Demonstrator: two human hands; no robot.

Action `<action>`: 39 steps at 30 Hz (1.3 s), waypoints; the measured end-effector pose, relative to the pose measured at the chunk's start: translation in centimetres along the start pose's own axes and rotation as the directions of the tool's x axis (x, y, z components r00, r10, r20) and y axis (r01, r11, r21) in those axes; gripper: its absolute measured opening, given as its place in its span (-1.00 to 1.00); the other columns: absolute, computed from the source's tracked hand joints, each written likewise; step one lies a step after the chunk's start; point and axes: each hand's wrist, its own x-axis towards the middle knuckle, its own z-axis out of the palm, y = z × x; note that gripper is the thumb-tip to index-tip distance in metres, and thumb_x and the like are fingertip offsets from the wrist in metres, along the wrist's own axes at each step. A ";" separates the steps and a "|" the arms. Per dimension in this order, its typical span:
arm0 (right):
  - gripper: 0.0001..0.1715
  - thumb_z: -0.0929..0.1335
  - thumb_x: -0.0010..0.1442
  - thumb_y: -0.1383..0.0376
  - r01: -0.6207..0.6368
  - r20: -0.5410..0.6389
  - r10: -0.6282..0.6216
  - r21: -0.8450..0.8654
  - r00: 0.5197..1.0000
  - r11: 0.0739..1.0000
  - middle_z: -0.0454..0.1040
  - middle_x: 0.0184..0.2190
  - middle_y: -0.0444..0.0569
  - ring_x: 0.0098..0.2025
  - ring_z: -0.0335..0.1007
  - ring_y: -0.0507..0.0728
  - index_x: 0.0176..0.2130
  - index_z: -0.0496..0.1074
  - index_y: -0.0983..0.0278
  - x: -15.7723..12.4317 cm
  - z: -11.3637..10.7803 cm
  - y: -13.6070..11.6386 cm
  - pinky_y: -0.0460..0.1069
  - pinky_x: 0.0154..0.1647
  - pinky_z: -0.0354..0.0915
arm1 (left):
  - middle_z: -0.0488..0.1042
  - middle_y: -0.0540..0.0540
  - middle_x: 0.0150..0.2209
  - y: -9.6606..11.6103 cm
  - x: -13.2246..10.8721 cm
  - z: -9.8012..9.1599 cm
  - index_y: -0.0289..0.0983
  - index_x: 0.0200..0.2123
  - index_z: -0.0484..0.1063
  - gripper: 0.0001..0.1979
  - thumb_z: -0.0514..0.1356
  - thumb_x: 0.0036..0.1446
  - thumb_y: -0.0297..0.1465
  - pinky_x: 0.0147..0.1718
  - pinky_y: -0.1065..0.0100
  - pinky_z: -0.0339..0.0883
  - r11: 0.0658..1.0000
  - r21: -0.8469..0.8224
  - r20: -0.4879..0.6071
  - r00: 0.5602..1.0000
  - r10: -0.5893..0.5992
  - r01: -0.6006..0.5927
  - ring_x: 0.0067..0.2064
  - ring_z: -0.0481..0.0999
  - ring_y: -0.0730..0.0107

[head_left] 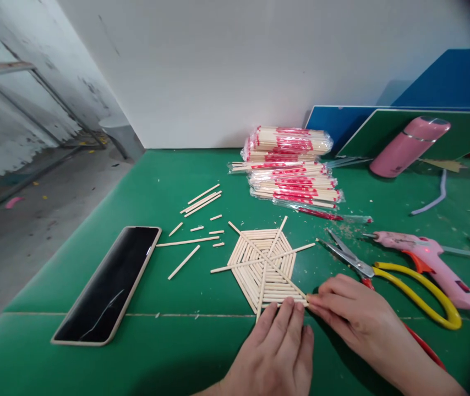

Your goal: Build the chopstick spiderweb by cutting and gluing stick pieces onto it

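Note:
A flat hexagonal web of thin wooden sticks (264,264) lies on the green table (169,176), with three longer sticks crossing through its centre. My left hand (278,346) rests palm down just below it, fingers stretched out and fingertips touching its near edge. My right hand (348,311) comes in from the right, its fingers pressed together at the web's lower right corner, where a stick end meets them. Whether it grips that stick I cannot make out.
Loose cut sticks (200,220) lie left of the web, and a black phone (109,283) further left. Wrapped chopstick bundles (290,165) are stacked behind. Yellow-handled scissors (387,272), a pink glue gun (428,258) and a pink flask (408,146) sit on the right.

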 end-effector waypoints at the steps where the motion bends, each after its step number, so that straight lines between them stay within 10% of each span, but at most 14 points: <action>1: -0.74 0.19 0.22 0.31 -0.006 0.005 0.006 0.003 1.000 1.000 0.37 -0.48 -0.09 -0.42 0.26 0.03 -0.33 0.44 0.21 0.0 0.0 0.0 -0.09 -0.45 0.17 | 0.46 -0.06 -0.11 0.0 0.1 0.0 -0.26 -0.21 0.36 -0.82 0.07 0.09 -0.42 -0.01 0.29 0.13 1.000 0.005 -0.006 1.000 -0.011 0.011 -0.01 0.36 0.29; 39: -0.81 0.25 0.16 0.32 -0.084 0.009 0.084 0.048 0.996 0.995 0.40 -0.45 -0.07 -0.38 0.26 0.04 -0.31 0.46 0.21 0.5 -0.7 -0.9 -0.07 -0.40 0.15 | 0.43 -0.18 -0.09 -0.3 0.0 0.0 -0.26 -0.16 0.33 -0.77 0.09 0.07 -0.43 0.07 0.11 -0.06 0.996 -0.025 0.103 0.991 0.088 -0.086 0.04 0.29 0.15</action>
